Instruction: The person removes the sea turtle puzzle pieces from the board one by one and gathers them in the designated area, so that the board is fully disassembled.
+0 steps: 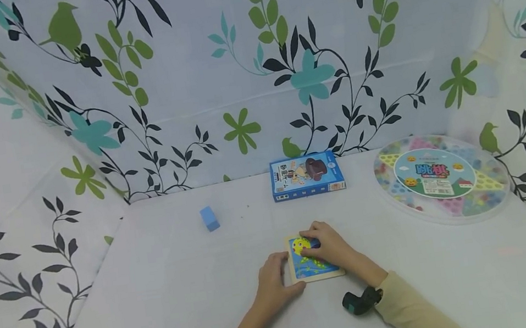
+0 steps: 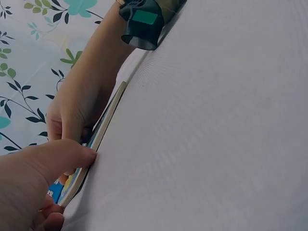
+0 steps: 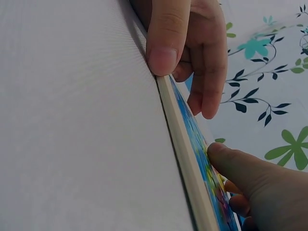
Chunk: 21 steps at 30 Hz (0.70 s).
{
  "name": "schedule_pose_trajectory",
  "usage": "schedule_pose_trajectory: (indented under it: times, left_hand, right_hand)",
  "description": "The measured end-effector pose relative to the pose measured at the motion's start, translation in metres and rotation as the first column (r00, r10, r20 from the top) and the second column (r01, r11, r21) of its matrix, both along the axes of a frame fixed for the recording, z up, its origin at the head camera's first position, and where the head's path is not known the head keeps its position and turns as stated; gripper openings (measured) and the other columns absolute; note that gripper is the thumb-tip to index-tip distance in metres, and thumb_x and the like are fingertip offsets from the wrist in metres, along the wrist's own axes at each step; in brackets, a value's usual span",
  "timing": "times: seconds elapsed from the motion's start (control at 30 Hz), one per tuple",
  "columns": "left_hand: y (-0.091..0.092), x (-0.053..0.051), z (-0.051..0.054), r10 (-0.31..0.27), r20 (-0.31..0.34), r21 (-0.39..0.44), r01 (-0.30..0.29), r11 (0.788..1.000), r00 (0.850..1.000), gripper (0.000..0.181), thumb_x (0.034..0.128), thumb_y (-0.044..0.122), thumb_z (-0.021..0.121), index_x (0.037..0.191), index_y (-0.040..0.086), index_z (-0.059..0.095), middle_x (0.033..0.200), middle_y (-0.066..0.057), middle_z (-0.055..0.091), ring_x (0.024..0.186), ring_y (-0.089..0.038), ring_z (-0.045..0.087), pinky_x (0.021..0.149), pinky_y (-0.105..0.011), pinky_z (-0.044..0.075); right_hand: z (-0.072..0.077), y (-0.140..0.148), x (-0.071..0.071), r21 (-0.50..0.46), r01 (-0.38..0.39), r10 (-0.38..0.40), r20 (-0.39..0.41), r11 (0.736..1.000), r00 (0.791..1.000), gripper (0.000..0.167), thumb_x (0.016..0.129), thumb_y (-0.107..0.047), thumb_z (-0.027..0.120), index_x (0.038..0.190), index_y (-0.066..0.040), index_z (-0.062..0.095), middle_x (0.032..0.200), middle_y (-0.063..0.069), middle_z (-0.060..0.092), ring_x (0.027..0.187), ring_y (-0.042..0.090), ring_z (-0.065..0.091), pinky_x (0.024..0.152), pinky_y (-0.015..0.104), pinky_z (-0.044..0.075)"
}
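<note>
Head view: from above, forward and down, farthest off, reaching the far edge of my worktop (image 1: 162, 310). Left wrist: low, close, facing my right hand (image 1: 329, 245). Right wrist: low, close, facing my left hand (image 1: 272, 282). Wrist views share board (image 1: 309, 270) and both hands.

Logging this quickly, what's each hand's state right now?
Left hand: closed, gripping the picture board by its edges.
Right hand: curled over the picture board; whether it pinches anything cannot be told.
</note>
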<state>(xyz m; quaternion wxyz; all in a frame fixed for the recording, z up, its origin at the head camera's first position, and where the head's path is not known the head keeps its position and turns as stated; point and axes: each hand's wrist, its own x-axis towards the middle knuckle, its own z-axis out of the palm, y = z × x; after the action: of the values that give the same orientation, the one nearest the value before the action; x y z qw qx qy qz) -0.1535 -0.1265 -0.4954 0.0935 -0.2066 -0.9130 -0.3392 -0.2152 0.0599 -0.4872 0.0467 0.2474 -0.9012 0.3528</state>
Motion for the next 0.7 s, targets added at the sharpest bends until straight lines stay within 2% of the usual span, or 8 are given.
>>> schedule_pose_trajectory:
  times: [0.17, 0.27, 0.4, 0.7]
  left_hand:
    - [-0.0007, 0.0019, 0.0022, -0.002, 0.005, -0.012, 0.002, 1.000, 1.000, 0.067, 0.0686, 0.033, 0.075, 0.120, 0.001, 0.045, 0.112, -0.006, 0.048, 0.081, -0.011, 0.044, 0.071, -0.034, 0.037]
    - [-0.0006, 0.0011, 0.0021, 0.023, 0.029, -0.025, -0.023, 0.999, 0.999, 0.073, 0.0675, 0.037, 0.074, 0.122, 0.000, 0.044, 0.116, -0.009, 0.044, 0.095, -0.018, 0.047, 0.082, -0.036, 0.040]
    - [-0.0003, -0.0008, -0.0007, 0.056, 0.040, -0.050, -0.054, 0.997, 0.998, 0.075, 0.0670, 0.042, 0.073, 0.121, -0.002, 0.047, 0.121, -0.012, 0.041, 0.112, -0.027, 0.043, 0.091, -0.039, 0.035]
    - [-0.0006, -0.0003, -0.0041, 0.033, -0.002, -0.046, -0.033, 0.998, 0.999, 0.068, 0.0694, 0.043, 0.072, 0.116, -0.002, 0.051, 0.122, -0.014, 0.043, 0.113, -0.031, 0.042, 0.089, -0.045, 0.036]
  right_hand:
    - [0.0010, -0.0020, 0.0013, -0.025, 0.009, -0.009, 0.000, 1.000, 1.000, 0.039, 0.076, -0.027, 0.071, 0.108, -0.006, 0.065, 0.079, -0.007, 0.045, 0.072, 0.011, 0.039, 0.065, 0.028, 0.036]
    - [0.0005, -0.0021, 0.0013, -0.035, 0.013, -0.013, -0.003, 0.999, 1.000, 0.038, 0.076, -0.026, 0.071, 0.107, -0.005, 0.065, 0.079, -0.007, 0.045, 0.073, 0.011, 0.040, 0.065, 0.028, 0.036]
    - [-0.0018, -0.0013, 0.0007, -0.042, 0.007, -0.008, -0.015, 0.999, 1.000, 0.037, 0.077, -0.027, 0.071, 0.107, -0.005, 0.065, 0.080, -0.007, 0.047, 0.073, 0.011, 0.040, 0.066, 0.028, 0.037]
    - [-0.0055, -0.0002, -0.0014, -0.058, 0.007, -0.010, -0.039, 0.998, 0.999, 0.034, 0.076, -0.025, 0.071, 0.104, -0.007, 0.067, 0.081, -0.008, 0.051, 0.075, 0.009, 0.045, 0.069, 0.030, 0.040]
